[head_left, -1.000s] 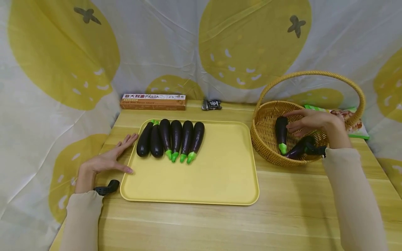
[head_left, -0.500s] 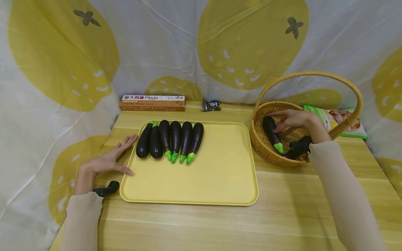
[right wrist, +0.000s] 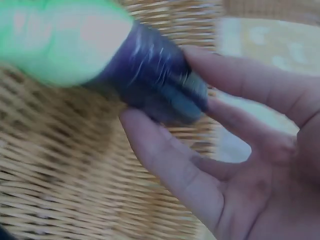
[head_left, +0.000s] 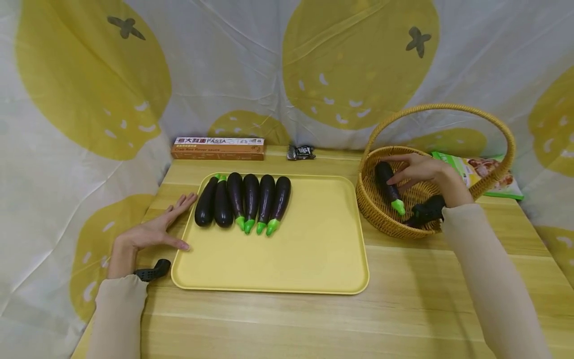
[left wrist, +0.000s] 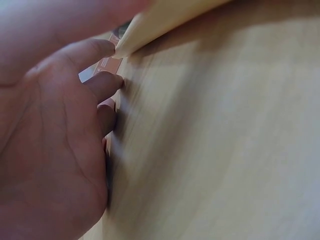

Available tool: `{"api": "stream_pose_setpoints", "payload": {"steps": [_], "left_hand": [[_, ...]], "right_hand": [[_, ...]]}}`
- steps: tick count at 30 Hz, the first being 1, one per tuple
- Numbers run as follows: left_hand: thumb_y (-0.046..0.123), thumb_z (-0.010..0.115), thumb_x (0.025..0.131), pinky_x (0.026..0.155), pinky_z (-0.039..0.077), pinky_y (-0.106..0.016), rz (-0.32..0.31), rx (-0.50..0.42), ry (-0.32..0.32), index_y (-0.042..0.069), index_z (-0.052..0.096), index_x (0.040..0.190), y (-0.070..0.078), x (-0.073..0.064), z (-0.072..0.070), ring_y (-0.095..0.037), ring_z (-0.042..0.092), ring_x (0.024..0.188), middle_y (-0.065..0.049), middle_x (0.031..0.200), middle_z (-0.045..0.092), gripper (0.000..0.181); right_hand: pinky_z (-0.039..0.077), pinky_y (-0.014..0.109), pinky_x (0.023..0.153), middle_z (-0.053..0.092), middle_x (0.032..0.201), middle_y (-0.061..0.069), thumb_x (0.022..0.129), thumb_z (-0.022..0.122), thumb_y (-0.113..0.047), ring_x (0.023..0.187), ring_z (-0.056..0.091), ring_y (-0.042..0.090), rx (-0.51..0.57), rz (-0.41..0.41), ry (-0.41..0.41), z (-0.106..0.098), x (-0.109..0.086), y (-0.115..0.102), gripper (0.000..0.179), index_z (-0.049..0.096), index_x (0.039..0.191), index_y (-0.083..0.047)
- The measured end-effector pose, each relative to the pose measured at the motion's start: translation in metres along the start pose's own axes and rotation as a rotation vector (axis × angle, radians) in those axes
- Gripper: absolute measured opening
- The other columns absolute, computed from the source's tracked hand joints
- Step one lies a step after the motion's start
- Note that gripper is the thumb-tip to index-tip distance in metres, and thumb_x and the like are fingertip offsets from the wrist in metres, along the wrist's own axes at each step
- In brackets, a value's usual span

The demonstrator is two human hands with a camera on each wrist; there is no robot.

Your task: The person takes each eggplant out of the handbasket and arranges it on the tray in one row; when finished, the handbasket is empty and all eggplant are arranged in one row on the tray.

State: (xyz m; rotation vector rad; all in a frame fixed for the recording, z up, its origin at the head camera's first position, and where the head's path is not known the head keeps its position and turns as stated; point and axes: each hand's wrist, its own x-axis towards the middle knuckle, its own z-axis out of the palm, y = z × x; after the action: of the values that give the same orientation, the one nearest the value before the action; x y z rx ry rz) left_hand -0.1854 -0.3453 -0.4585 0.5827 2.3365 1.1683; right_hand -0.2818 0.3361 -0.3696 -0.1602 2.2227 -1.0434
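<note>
My right hand (head_left: 419,169) reaches into the wicker basket (head_left: 381,227) and pinches a dark purple eggplant (head_left: 386,180) with a green cap. In the right wrist view, thumb and fingers lie on either side of that eggplant (right wrist: 150,70), its cap pointing away from the palm. Another eggplant in the basket is mostly hidden behind the black wrist camera (head_left: 428,209). Several eggplants (head_left: 251,199) lie side by side across the upper left of the yellow tray (head_left: 314,264). My left hand (head_left: 150,229) rests at the tray's left edge, fingers spread and thumb over the rim.
The basket's tall handle (head_left: 441,106) arches above the right hand. Behind the basket lies a green and white food bag (head_left: 475,169). A pasta box (head_left: 218,148) and a small black packet (head_left: 300,152) stand along the back by the curtain.
My right hand has moved left inside the basket and closed on the eggplant, whose top end has shifted left and now tilts slightly. The left hand has stayed at the tray's edge.
</note>
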Motion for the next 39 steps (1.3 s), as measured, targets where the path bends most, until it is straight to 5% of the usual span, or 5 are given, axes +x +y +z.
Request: {"api": "stream_pose_setpoints", "payload": {"steps": [8,14,19,27,39], "left_hand": [[0.015,0.091,0.077,0.115,-0.015,-0.080,-0.002,-0.004,-0.001,0.024,0.004,0.169,0.001,-0.001,0.001,-0.045,-0.024,0.156,-0.013,0.174,-0.017,0.126],[0.014,0.090,0.077,0.115,-0.016,-0.080,0.015,-0.006,-0.002,0.022,0.004,0.169,0.001,-0.002,-0.001,-0.045,-0.024,0.156,-0.014,0.174,-0.017,0.126],[0.015,0.090,0.078,0.114,-0.014,-0.081,0.006,0.003,-0.003,0.023,0.004,0.169,0.001,-0.001,0.000,-0.047,-0.024,0.156,-0.015,0.173,-0.017,0.125],[0.015,0.090,0.078,0.115,-0.013,-0.081,0.010,0.018,-0.002,0.022,0.005,0.169,0.002,0.001,-0.001,-0.047,-0.023,0.156,-0.014,0.174,-0.015,0.125],[0.016,0.090,0.079,0.114,-0.013,-0.083,0.007,0.020,-0.007,0.022,0.004,0.169,0.002,-0.001,0.000,-0.048,-0.024,0.155,-0.014,0.174,-0.015,0.125]], "right_hand": [[0.061,0.038,0.097,0.053,0.149,0.018,0.105,0.061,-0.020,0.120,0.068,0.018,-0.108,-0.155,-0.010,-0.015,-0.064,-0.022,0.073,0.022,0.167,-0.019],[0.060,0.030,0.095,0.051,0.151,0.005,0.102,0.064,-0.012,0.126,0.058,-0.001,-0.072,-0.281,-0.029,0.017,-0.085,-0.033,0.075,0.028,0.165,-0.028],[0.058,0.028,0.097,0.044,0.158,0.018,0.099,0.070,-0.014,0.130,0.058,0.009,0.042,-0.343,-0.023,0.069,-0.067,-0.051,0.077,0.031,0.164,-0.027],[0.059,0.053,0.101,0.061,0.127,0.026,0.098,0.070,-0.008,0.103,0.073,0.020,0.308,-0.317,0.012,0.150,-0.004,-0.079,0.082,0.027,0.165,-0.025],[0.066,0.041,0.081,0.063,0.112,0.021,0.098,0.072,-0.016,0.083,0.075,0.024,0.267,-0.139,0.175,0.204,0.058,-0.093,0.085,0.021,0.167,-0.015]]}}
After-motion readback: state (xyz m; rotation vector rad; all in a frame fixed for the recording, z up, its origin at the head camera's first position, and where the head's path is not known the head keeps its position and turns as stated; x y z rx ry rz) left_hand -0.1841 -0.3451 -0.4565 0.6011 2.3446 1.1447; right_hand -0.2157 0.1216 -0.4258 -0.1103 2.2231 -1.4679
